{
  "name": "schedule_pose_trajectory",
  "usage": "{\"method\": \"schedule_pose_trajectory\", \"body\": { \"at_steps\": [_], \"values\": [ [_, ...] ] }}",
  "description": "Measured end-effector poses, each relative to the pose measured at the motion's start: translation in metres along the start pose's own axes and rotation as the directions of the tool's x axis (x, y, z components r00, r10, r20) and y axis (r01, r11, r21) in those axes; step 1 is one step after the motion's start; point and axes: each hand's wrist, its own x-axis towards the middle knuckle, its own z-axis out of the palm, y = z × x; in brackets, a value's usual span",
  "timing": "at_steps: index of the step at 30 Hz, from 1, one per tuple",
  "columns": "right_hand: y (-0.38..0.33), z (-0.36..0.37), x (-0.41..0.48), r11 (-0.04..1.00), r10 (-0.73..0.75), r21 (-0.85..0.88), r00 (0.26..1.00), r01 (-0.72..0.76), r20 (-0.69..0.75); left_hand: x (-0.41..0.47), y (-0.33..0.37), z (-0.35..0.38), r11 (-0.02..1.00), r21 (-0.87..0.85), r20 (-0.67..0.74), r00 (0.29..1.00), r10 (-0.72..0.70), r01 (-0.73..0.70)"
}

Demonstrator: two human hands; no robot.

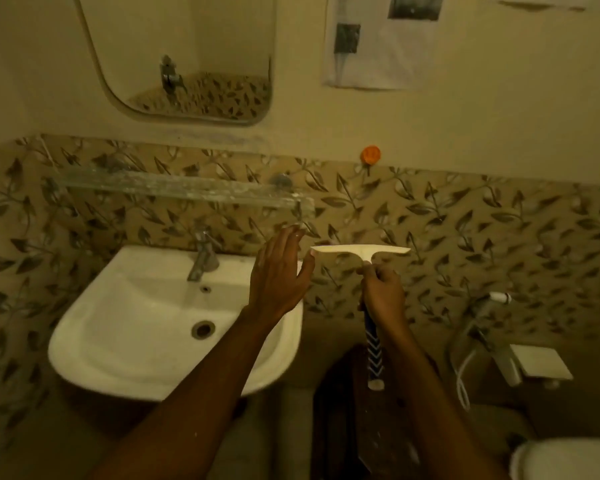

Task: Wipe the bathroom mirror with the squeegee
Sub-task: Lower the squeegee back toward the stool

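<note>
Dim bathroom, cream wall above a band of leaf-patterned tiles (465, 220). The right hand (383, 296) is clenched round the blue-and-white zigzag handle of one cream T-shaped squeegee (361, 251), held upright, blade level, in front of the tiles, right of the basin and well below the mirror. The left hand (279, 275) is released, fingers spread, thumb just beside the blade's left end. One white wall-hung basin (94, 341), one chrome tap (201, 258), one glass shelf (174, 188), one rounded frameless mirror (187, 57) upper left.
</note>
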Motion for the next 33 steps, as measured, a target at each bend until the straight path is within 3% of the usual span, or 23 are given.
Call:
{"method": "schedule_pose_trajectory", "body": {
  "at_steps": [6, 11, 15, 20, 27, 33],
  "values": [
    [0.07, -0.071, -0.022, 0.995, 0.096, -0.036, 0.995, -0.097, -0.031, -0.062, 0.061, 0.049, 0.999, 0.03, 0.117, 0.993, 0.01, -0.014],
    [0.167, -0.12, -0.011, 0.966, 0.221, -0.124, 0.973, -0.229, -0.07, -0.114, 0.103, 0.124, 0.995, 0.002, 0.271, 0.957, -0.099, 0.102],
    [0.239, -0.141, 0.014, 0.944, 0.245, -0.218, 0.969, -0.248, -0.039, -0.153, 0.121, 0.198, 0.983, 0.012, 0.348, 0.921, -0.174, 0.181],
    [0.323, -0.131, 0.064, 0.897, 0.317, -0.321, 0.948, -0.303, -0.01, -0.194, 0.104, 0.281, 0.974, 0.109, 0.421, 0.878, -0.227, 0.2],
    [0.449, -0.092, 0.11, 0.83, 0.42, -0.395, 0.907, -0.394, -0.023, -0.237, 0.062, 0.391, 0.974, 0.118, 0.471, 0.852, -0.228, 0.196],
    [0.49, -0.072, 0.122, 0.828, 0.421, -0.401, 0.907, -0.393, -0.02, -0.258, 0.05, 0.429, 0.966, 0.104, 0.521, 0.815, -0.254, 0.235]
  ]
}}
